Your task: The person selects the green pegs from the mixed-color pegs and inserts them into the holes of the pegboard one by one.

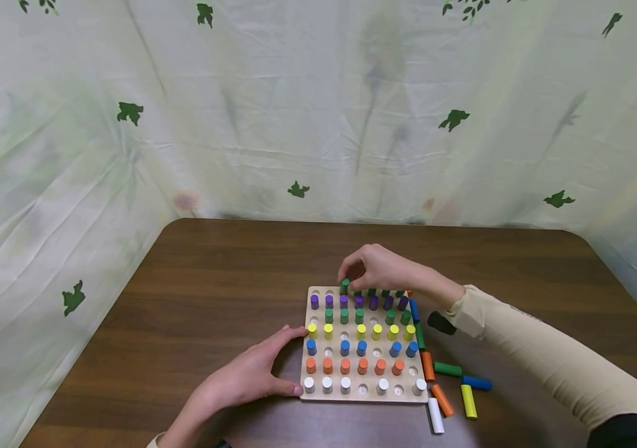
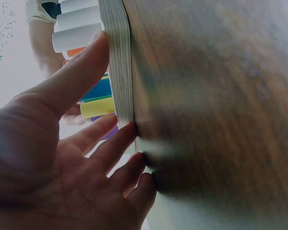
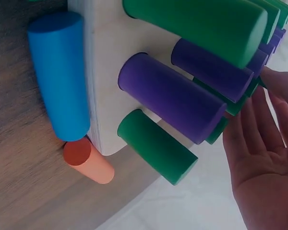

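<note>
A light wooden pegboard lies on the table, with rows of white, orange, blue, yellow, green and purple pegs standing in it. At its back row my right hand pinches a green peg between thumb and fingertips. This peg stands higher than the green ones beside it; whether its foot is in a hole is hidden. My left hand rests against the board's left edge, thumb near the white pegs and fingers extended along the side. The right wrist view shows my right palm behind purple pegs.
Loose pegs lie along the board's right side, among them an orange peg, a white peg, a green peg, a blue peg and a yellow peg. A patterned cloth hangs behind the brown table.
</note>
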A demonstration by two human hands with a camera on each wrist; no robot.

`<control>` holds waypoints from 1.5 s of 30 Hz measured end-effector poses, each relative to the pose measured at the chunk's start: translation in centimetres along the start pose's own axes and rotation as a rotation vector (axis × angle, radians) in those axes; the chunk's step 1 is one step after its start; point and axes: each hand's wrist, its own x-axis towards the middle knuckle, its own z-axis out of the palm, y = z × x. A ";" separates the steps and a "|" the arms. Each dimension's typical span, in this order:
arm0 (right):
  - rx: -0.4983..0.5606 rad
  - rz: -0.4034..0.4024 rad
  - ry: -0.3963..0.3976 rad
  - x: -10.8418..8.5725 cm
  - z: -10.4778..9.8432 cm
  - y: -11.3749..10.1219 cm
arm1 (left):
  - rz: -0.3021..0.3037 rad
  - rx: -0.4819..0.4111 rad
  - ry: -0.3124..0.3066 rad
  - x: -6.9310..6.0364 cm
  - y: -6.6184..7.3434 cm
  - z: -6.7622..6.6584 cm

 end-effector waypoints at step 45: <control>-0.062 0.000 0.144 -4.7 -1.7 -2.5 | -0.015 0.000 -0.003 0.0 0.2 0.0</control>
